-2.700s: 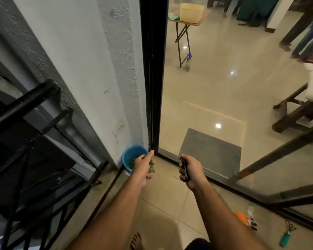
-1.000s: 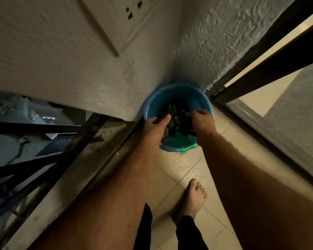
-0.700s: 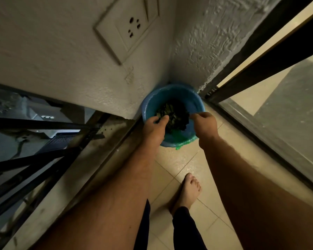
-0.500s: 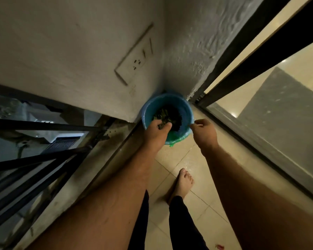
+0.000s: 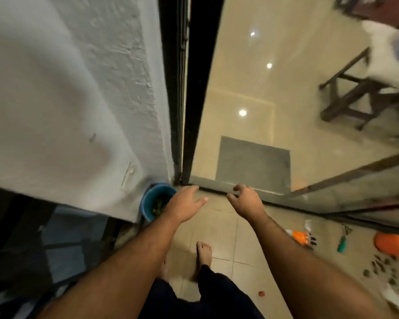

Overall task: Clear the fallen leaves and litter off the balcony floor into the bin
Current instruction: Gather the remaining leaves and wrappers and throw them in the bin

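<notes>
A blue bin (image 5: 148, 204) stands in the corner where the white wall meets the sliding door frame, with green leaves (image 5: 158, 206) inside it. My left hand (image 5: 186, 204) hovers just right of the bin, fingers straight and holding nothing. My right hand (image 5: 245, 201) hangs further right over the tiles, fingers loosely curled and empty. Dark fallen leaves (image 5: 380, 269) lie scattered on the balcony floor at the far right. A small red scrap (image 5: 261, 293) lies on the tiles near my legs.
An orange object (image 5: 393, 241), an orange-and-white packet (image 5: 301, 236) and a green-handled tool (image 5: 342, 240) lie along the door track at the right. A white scrap (image 5: 394, 295) lies at the lower right. The black railing (image 5: 28, 261) borders the left. My bare foot (image 5: 203, 253) stands on the tiles.
Both hands have come away from the bin empty, and I have straightened up, so the bin now looks small and further away. The view has swung right.
</notes>
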Available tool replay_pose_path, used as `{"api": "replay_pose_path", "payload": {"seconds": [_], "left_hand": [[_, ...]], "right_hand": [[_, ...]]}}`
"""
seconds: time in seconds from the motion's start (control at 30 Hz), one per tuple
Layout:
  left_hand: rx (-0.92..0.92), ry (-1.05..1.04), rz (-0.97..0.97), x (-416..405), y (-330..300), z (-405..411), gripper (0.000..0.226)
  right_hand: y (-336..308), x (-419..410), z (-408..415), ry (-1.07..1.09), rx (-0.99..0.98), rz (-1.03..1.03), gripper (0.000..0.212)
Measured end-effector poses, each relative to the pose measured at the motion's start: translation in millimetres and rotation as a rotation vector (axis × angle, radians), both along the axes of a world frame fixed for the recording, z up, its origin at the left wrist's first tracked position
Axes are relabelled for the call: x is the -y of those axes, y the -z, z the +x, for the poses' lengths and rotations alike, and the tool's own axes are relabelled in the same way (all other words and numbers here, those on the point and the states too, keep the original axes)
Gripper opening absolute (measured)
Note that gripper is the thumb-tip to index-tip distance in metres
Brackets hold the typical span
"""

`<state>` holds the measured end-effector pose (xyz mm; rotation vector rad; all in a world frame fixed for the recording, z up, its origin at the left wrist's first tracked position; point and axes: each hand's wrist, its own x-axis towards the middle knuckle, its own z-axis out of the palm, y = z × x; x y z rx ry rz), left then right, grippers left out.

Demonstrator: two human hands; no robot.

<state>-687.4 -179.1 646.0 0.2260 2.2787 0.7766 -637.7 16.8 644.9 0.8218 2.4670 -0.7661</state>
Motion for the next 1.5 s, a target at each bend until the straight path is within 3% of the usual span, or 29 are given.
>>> {"api": "replay_pose_path", "payload": {"seconds": [0.3,0.67,1.0,1.5], "left_hand": [[-0.211,0.559,0.012,-76,-51,42,0.065],[-0.254,1.077,0.100,-227,-59,218,0.062],[-0.199,1.289,0.102,-374,-50,406,0.057],[-0.180,1.641,0.100,-588,-35,488,0.059]], "right_hand": [[-40,-40,156,0.532,-0.119,0.050,0.045],[-60,-102,400,1.123,-0.107,0.028,0.035],[-56,-191,584,1.285,-0.097,0.049,0.045],[-37,-315,671,1.650,-0.210,0.006,0.038]]}}
